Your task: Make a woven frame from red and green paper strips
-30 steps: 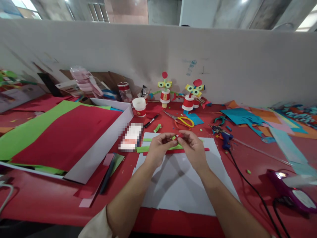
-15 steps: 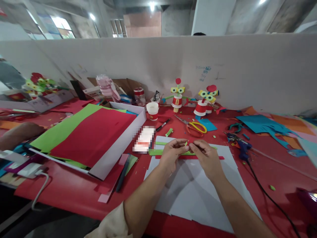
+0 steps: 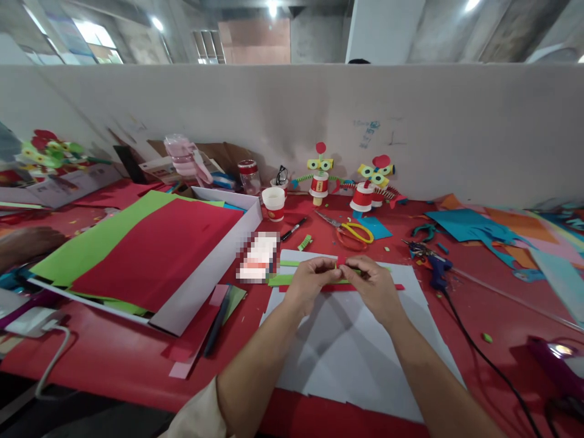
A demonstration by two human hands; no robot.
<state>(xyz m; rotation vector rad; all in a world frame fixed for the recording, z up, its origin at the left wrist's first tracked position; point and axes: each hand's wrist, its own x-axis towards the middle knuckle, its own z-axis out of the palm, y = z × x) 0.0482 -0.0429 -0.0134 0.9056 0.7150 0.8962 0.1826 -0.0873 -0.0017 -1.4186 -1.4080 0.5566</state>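
My left hand (image 3: 312, 278) and my right hand (image 3: 373, 285) meet fingertip to fingertip over the white paper sheets (image 3: 351, 359). Between their pinched fingers is a small piece of folded paper strip (image 3: 341, 261), red with a bit of green; the fingers hide most of it. Under and behind the hands lie a green paper strip (image 3: 277, 280) and a red paper strip (image 3: 399, 287) across the top of the sheets. A short pleated green paper piece (image 3: 305, 243) rests just beyond, on the red table.
Scissors (image 3: 353, 233), a black marker (image 3: 294, 229) and a phone (image 3: 258, 258) lie around the sheets. At right is a blue glue gun (image 3: 438, 271) with its cord. Paper-cup figures (image 3: 319, 182) stand at the back. A white box (image 3: 205, 274) of coloured paper is at left.
The view has swung slightly to the right, so the table things appear further left. Both hands keep their pinch, and the red paper now stands up more between the fingers.
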